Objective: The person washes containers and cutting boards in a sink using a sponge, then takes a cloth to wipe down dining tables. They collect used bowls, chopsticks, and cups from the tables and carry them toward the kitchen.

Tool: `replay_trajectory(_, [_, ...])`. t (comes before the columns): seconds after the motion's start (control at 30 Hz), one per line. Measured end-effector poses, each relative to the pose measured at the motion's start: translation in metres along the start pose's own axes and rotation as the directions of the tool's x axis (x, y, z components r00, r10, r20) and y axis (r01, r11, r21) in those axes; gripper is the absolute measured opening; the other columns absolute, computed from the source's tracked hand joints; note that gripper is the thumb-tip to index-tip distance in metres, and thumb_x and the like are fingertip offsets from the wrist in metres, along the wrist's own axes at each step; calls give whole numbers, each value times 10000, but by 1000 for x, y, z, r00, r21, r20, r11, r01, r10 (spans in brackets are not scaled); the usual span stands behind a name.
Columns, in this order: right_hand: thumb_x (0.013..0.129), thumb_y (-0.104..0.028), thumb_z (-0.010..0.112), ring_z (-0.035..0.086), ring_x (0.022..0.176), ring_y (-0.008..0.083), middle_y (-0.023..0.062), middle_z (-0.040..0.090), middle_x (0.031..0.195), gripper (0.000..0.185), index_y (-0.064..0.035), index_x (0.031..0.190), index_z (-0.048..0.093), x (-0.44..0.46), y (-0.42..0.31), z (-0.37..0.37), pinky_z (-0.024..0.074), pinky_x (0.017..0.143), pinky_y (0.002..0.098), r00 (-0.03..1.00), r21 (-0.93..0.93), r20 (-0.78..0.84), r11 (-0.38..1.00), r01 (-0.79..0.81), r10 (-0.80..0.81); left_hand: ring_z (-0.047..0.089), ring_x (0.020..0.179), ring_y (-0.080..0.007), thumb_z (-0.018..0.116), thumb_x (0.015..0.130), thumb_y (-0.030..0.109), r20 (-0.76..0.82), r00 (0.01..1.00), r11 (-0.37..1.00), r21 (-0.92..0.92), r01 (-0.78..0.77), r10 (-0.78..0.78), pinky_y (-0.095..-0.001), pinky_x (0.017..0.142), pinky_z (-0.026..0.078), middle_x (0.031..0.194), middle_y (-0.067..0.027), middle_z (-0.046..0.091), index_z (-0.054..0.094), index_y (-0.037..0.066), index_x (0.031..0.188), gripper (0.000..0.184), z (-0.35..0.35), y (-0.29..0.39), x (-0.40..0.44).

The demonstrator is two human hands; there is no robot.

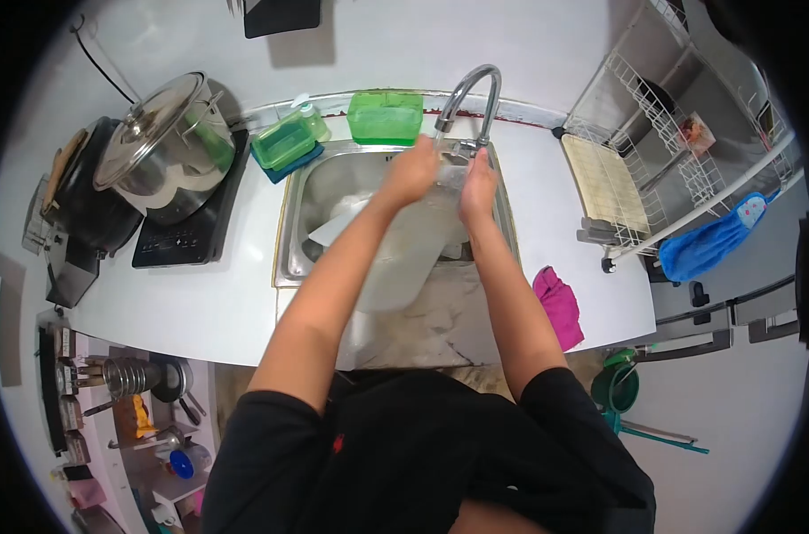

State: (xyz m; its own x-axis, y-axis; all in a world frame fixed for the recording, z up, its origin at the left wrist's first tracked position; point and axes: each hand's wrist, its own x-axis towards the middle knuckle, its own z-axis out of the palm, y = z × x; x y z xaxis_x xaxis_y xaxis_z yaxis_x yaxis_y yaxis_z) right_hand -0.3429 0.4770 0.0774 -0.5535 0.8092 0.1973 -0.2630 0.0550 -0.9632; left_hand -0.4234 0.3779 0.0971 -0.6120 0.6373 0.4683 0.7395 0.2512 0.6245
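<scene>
Below the curved metal tap (472,89), both my hands are over the steel sink (290,222). My left hand (411,173) is closed just left of the spout; what its fingers hold, if anything, is hidden. A blurred, translucent plastic sheet (404,262) slants from between my hands toward the sink's front edge. My right hand (479,189) grips its upper right side, fingers pointing up near the tap base. Under the sheet, a whitish piece (333,224) lies in the basin.
Behind the sink stand a green container (385,117) and a soap bottle (313,121). A green tray (284,142) sits left of them. A steel pot (169,151) is on the cooktop at left. At right are a dish rack (680,160) and a pink cloth (559,307).
</scene>
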Motion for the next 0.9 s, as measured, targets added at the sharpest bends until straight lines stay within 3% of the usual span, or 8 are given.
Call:
replay_trajectory(0.07, [975,-413,388,319,527,82,-44,375,566,515,-74,594,464,3,2,-9,271,476,304,1000,14,13,1000,6,-6,594,852,-410,360,901,234,157,974,969,-158,190,-165,-516,744,449,922,-242,609,496,16,942,259,-7,-12,3])
replay_trajectory(0.17, [970,-407,404,287,516,77,-56,344,566,499,-102,576,416,5,20,1,239,462,295,999,51,-51,999,19,-17,599,830,-413,357,909,251,178,977,974,173,-145,114,-514,734,457,851,-218,627,478,31,1000,267,-6,20,8])
replay_trajectory(0.37, [966,-379,422,282,513,82,-47,336,554,497,-105,554,380,-5,-5,-3,235,468,307,997,15,-68,999,-29,30,606,792,-414,411,885,255,127,992,999,29,16,-20,-504,698,472,803,-213,632,582,28,882,284,0,-19,24])
replay_trajectory(0.47, [964,-372,425,283,515,86,-44,333,546,507,-94,544,374,-1,7,-7,237,471,314,998,-3,-61,999,36,-36,614,816,-402,426,870,244,118,983,984,123,130,-144,-496,719,479,869,-210,641,620,17,828,301,-4,0,23])
replay_trajectory(0.57, [964,-367,426,275,521,86,-49,316,544,509,-93,539,365,-6,18,5,231,475,312,997,-4,-55,998,55,-56,622,823,-393,440,854,226,257,966,940,327,-98,12,-486,728,484,890,-219,641,632,17,861,284,-7,46,17])
replay_trajectory(0.67, [966,-352,422,276,531,88,-49,317,553,499,-89,545,366,-3,6,10,232,480,313,997,12,-69,1000,21,-20,631,833,-373,460,840,230,199,980,919,390,-55,-26,-469,732,493,866,-218,644,647,29,854,275,6,16,25])
replay_trajectory(0.77, [965,-327,429,297,553,92,-35,355,585,472,-76,567,391,-3,-7,-1,238,489,316,996,15,-68,999,-52,53,633,852,-360,475,836,241,167,933,939,196,285,-318,-449,744,499,887,-209,646,653,44,847,266,-8,3,30])
replay_trajectory(0.9, [959,-329,444,280,557,83,-43,337,592,440,-98,588,396,-3,7,6,230,487,301,998,-10,-60,1000,3,-3,612,864,-385,424,877,259,198,966,929,360,89,-169,-475,746,476,877,-217,635,642,34,859,313,-20,35,26])
